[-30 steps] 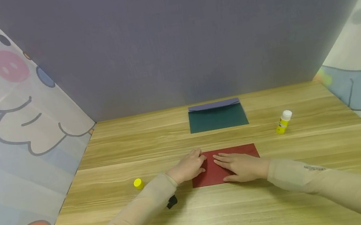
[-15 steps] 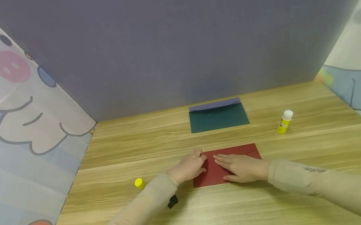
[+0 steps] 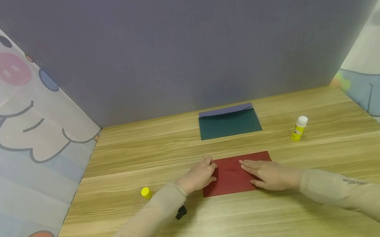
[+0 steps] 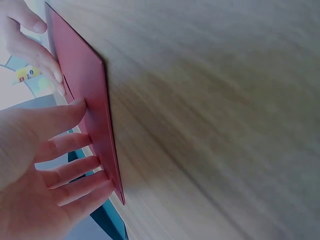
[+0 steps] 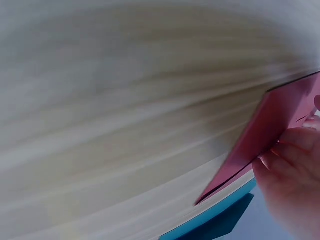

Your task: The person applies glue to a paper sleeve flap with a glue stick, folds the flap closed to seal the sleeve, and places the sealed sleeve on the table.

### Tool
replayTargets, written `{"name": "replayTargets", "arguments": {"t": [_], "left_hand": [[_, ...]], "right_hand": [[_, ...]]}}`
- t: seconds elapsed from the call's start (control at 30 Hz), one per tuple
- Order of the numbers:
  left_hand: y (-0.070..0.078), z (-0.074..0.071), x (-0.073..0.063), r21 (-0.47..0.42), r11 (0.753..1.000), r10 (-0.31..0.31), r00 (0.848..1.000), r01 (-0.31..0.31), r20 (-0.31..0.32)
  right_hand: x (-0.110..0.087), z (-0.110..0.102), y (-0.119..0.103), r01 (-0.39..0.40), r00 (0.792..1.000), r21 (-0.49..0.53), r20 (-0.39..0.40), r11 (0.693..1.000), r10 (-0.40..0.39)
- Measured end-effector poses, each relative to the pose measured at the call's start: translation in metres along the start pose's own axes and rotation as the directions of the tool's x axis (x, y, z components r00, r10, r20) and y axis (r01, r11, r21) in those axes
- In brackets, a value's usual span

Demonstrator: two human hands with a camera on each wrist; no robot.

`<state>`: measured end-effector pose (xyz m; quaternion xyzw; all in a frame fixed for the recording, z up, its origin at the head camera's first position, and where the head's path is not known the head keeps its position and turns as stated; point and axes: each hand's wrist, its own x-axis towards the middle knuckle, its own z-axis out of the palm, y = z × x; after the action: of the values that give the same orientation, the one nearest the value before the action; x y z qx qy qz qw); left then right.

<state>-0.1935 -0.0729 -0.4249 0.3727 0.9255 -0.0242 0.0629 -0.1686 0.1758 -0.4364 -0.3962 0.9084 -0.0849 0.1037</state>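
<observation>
A red envelope [image 3: 230, 180] lies flat on the wooden table, its flap folded down. My left hand [image 3: 198, 175] rests on its left end, fingertips and thumb touching the paper. In the left wrist view those fingers [image 4: 80, 190] are spread and only slightly bent against the red surface. Toward the envelope's right end, my right hand [image 3: 272, 174] presses down with extended fingers. The right wrist view shows the right hand [image 5: 292, 170] lying along the flap line of the red envelope [image 5: 255, 135].
Behind lies a dark green envelope [image 3: 229, 124] with a purple flap showing at its top. A yellow glue stick [image 3: 298, 129] with a white end stands to the right. Its yellow cap [image 3: 146, 193] sits left of my left forearm. Printed panels flank the table.
My right hand has slid to the right along the red envelope, uncovering more of its middle. The left hand stays in place.
</observation>
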Motion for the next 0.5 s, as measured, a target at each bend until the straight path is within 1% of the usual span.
{"name": "replayTargets", "arguments": {"t": [0.23,0.33,0.43,0.5], "left_hand": [[0.0005,-0.0004,-0.003,0.007,1.0,0.003,1.0,-0.003,-0.011],[0.0019,-0.0014,-0.0044,0.014,1.0,0.001,1.0,0.0,-0.02],[0.0031,-0.0009,-0.0051,0.025,1.0,0.003,0.999,-0.002,-0.046],[0.0041,0.0001,-0.0061,0.034,0.999,0.011,0.997,-0.008,-0.072]], "right_hand": [[-0.0081,0.0005,0.0098,-0.015,1.0,-0.005,-0.013,1.0,0.015],[-0.0069,0.0001,0.0097,-0.011,0.999,-0.031,-0.042,0.999,0.01],[-0.0027,-0.0019,0.0091,-0.008,0.995,-0.073,-0.099,0.997,0.001],[0.0004,-0.0042,0.0087,-0.023,0.991,-0.072,-0.133,0.997,0.013]]}}
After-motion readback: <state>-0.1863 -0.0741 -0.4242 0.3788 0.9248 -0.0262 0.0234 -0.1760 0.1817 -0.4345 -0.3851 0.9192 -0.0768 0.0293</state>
